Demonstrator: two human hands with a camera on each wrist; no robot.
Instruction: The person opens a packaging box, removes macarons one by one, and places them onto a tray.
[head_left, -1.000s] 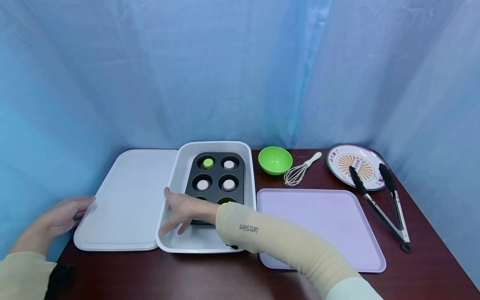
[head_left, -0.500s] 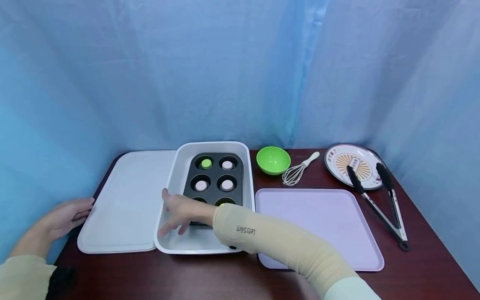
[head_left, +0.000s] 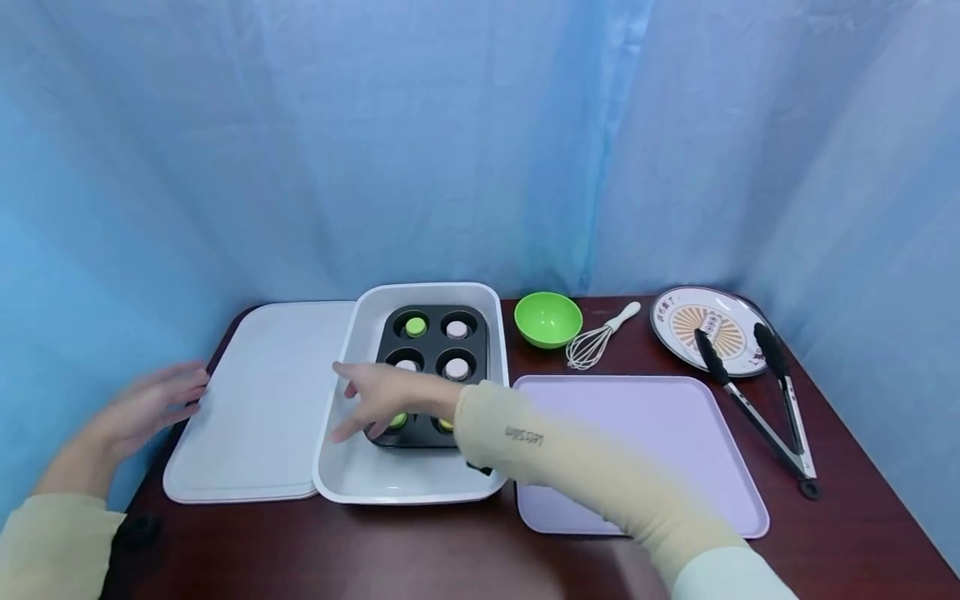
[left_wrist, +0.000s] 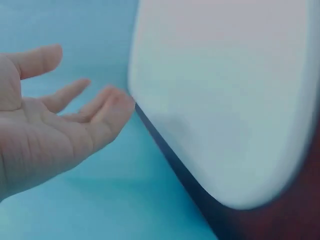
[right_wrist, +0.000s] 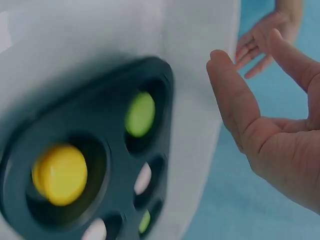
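While the left hand (head_left: 146,412), fingers spread, is at the left edge of the white tray (head_left: 258,400), so close that we cannot tell whether it touches, we see the right hand (head_left: 393,396) spread above the tub (head_left: 412,483) and the near left part of the tin (head_left: 435,344). The tin lies inside the tub, and in it we make out round pieces (head_left: 457,368), green, pale and yellow. Right of the tub we see the purple tray (head_left: 660,433), the bowl (head_left: 548,321) and whisk (head_left: 600,338) behind it, and the tongs (head_left: 801,433), tips over the plate (head_left: 693,323)
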